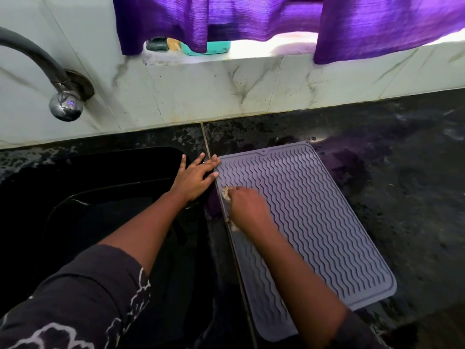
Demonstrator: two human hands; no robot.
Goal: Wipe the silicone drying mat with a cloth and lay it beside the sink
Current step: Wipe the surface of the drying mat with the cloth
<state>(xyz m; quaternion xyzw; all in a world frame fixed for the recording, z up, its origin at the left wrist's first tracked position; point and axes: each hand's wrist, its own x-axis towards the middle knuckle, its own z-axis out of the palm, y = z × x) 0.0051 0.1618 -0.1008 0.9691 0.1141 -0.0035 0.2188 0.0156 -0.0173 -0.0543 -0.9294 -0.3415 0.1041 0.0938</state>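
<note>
Dark speckled stone makes up the table [377,197], wet in patches and backed by a wall of pale marble-look tiles [201,84]. Purple curtains [364,23] hang over a window ledge at the top, where a teal container [214,49] and a scrubber [157,44] sit. Set into the table on the left is a black sink [75,187], with a grey faucet [47,71] curving out from the wall above it.

Just right of the sink, the grey silicone drying mat [314,210] lies flat on the table, its surface ribbed with wavy lines, one long edge running close along the sink side (the near corner passes under the forearm).

Both arms reach in from below, in dark sleeves pushed up, the left one printed with white lines. The left hand [196,177] is spread flat with fingers splayed, its fingertips touching the mat's far left corner while the palm rests over the sink rim; that grip holds nothing. The right hand [247,207] is pressed down on the mat near its left edge, its grip closed over a small pale cloth [226,195], of which only crumpled bits show past the fingers and wrist.
</note>
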